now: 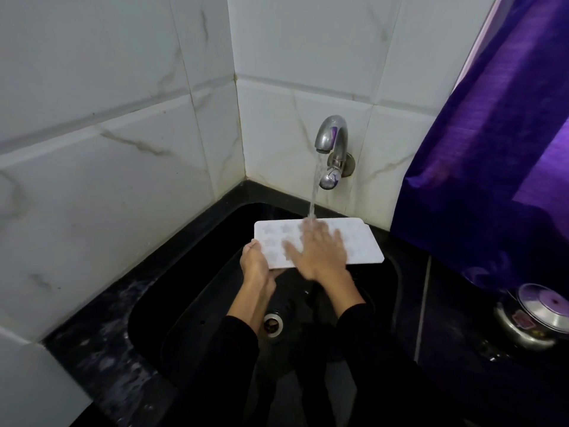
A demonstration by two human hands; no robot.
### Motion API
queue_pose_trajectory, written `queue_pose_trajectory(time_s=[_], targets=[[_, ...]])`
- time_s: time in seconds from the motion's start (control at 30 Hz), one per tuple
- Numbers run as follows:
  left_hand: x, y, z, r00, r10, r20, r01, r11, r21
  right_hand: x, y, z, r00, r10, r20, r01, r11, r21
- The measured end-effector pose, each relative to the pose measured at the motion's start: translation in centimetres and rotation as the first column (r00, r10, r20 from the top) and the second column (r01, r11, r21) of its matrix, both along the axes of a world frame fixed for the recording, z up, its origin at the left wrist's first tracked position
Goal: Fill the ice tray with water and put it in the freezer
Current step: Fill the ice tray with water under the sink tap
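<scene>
Ice tray sits mid-frame under the running tap; left hand grips its left edge, right hand rests flat on it, fingers spread.

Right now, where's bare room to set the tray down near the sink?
Bare counter between the sink rim and the steel pot. The left counter strip along the tiled wall looks wet. Crowded: under the tap, where the left hand grips the ice tray and the right hand lies flat on it; the curtain overhangs the back right.
</scene>
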State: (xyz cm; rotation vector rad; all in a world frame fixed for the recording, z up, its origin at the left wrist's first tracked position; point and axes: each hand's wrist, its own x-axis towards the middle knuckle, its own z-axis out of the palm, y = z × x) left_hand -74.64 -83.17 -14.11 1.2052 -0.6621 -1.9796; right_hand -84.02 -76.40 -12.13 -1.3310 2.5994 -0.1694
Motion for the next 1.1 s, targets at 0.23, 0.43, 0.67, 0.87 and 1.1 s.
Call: queue_pose_trajectory(time_s=[0.23, 0.43, 0.67, 0.87, 1.1], targets=[[-0.5, 1.7, -0.2, 0.996, -0.072, 0.048, 0.073, 0.997, -0.015, 2.4, -0.1, -0.1, 1.0, 0.008, 0.016, -0.007, 0.998, -0.067], [0.0, 0.7, -0.6, 0.999, 0.002, 0.043, -0.001, 1.0, -0.017, -0.6, 1.9, -0.8, 0.999, -0.044, 0.012, 0.045, 0.999, -0.011], [-0.6, 2.1, -1.1, 0.997, -0.043, 0.062, 0.043, 0.999, 0.003, 2.0, 1.7, -1.0, 0.994, -0.084, 0.075, 0.087, 0.995, -0.042], [-0.1, 1.2, -1.5, 0.998, -0.037, 0.044, 0.037, 0.999, 0.004, 1.5, 1.2, -2.0, 0.998, 0.01, 0.061, -0.006, 0.998, -0.06], [1.9, 0.5, -2.9, 0.994, -0.105, -0.007, 0.105, 0.994, 0.019, -4.5, 2.6, -0.4, 0.934, -0.291, 0.207, 0.282, 0.957, 0.072]])
